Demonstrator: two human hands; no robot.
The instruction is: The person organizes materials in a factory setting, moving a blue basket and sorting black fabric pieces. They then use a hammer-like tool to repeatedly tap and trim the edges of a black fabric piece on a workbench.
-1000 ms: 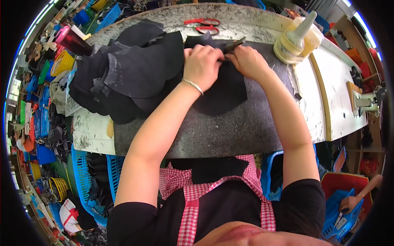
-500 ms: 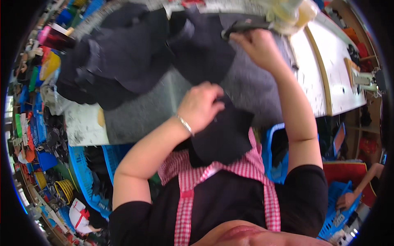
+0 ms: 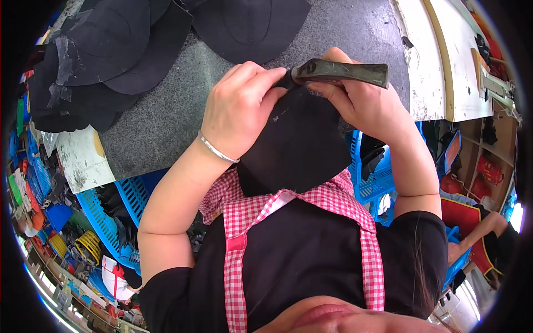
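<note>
Here I'm pinching the black piece at its far edge with my left hand, likely steadying it, my right hand gripping the hammer alongside.

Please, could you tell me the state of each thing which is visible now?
Left hand: pinching the held black piece
Right hand: closed around the hammer
Hammer: gripped, head lying sideways
Held black piece: gripped at its far edge
Black pile: overlapping pieces
Blue basket: holding dark pieces
Bracelet: worn, left wrist
</note>
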